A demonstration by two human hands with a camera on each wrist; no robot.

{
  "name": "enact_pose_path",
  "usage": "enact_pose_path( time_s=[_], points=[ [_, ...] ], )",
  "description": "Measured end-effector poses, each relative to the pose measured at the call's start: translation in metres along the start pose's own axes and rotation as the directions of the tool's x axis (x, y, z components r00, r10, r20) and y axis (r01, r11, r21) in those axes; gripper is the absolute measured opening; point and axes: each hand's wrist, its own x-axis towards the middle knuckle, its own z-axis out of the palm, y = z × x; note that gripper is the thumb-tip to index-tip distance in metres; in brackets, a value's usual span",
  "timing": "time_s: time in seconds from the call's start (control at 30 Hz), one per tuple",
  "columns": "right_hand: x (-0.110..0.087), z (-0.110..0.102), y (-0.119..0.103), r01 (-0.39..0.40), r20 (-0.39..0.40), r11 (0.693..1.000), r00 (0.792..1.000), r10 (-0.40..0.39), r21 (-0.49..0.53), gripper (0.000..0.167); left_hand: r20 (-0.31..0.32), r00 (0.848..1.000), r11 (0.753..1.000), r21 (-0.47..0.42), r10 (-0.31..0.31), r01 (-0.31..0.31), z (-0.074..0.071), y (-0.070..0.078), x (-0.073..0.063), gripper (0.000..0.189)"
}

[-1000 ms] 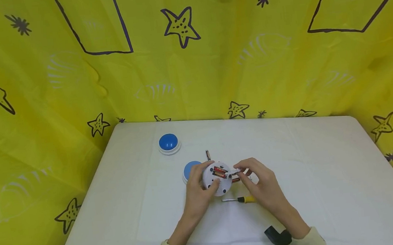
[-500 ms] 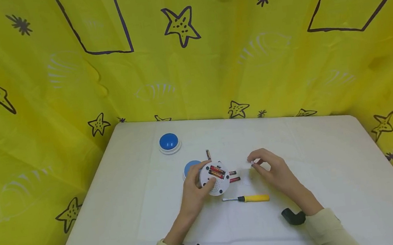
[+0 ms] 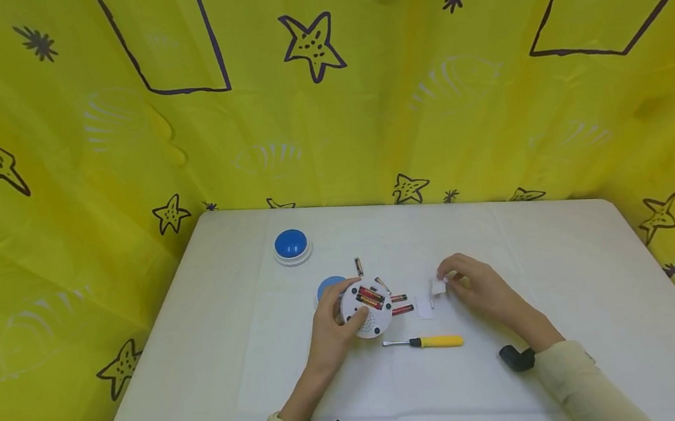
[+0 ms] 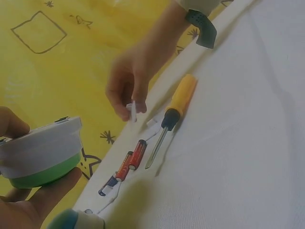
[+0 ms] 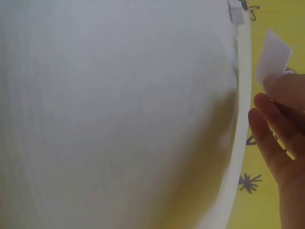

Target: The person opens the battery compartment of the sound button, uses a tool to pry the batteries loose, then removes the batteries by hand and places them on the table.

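Observation:
My left hand (image 3: 328, 326) grips a round push button (image 3: 373, 326), its white underside turned up in the head view. Two red batteries (image 3: 370, 297) lie in its uncovered compartment. Seen from the left wrist, the button's green part (image 4: 45, 177) faces down. To the right, my right hand (image 3: 483, 290) pinches a small white plastic piece (image 3: 438, 286), which looks like a battery cover. From the right wrist, this flat piece (image 5: 273, 53) shows between thumb and fingers, above the table. Behind my left hand sits a light-blue-topped button (image 3: 329, 285), partly hidden.
Several loose batteries (image 3: 403, 309) lie beside and behind the held button. A flat white piece (image 3: 425, 307) is on the table to their right. In front lies a yellow-handled screwdriver (image 3: 441, 342). A dark blue button (image 3: 290, 243) stands at the back left. Yellow curtain (image 3: 329, 135) surrounds the table.
My right hand has drawn away from the round button to the right, carrying the white piece. The screwdriver's handle and loose batteries came into sight. My left hand shifted slightly left with the button.

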Motion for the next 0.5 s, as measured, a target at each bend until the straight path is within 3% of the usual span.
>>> enact_pose_path(
  time_s=[0.17, 0.37, 0.5],
  points=[
    [-0.0014, -0.0034, 0.0040, -0.053, 0.061, 0.998, 0.997, 0.055, -0.037, 0.028, 0.005, 1.000, 1.000, 0.017, -0.003, 0.003, -0.0008, 0.0004, -0.0003, 0.048],
    [-0.0029, -0.0050, 0.0082, 0.016, 0.060, 0.995, 0.998, -0.010, -0.097, 0.028, 0.015, 1.000, 1.000, 0.008, -0.005, 0.005, -0.0030, 0.0009, -0.0003, 0.048],
    [-0.0031, -0.0057, 0.0088, 0.008, 0.080, 0.995, 0.997, 0.000, -0.104, 0.026, 0.017, 1.000, 1.000, 0.000, -0.001, 0.001, -0.0055, 0.0018, -0.0004, 0.048]
  ],
)
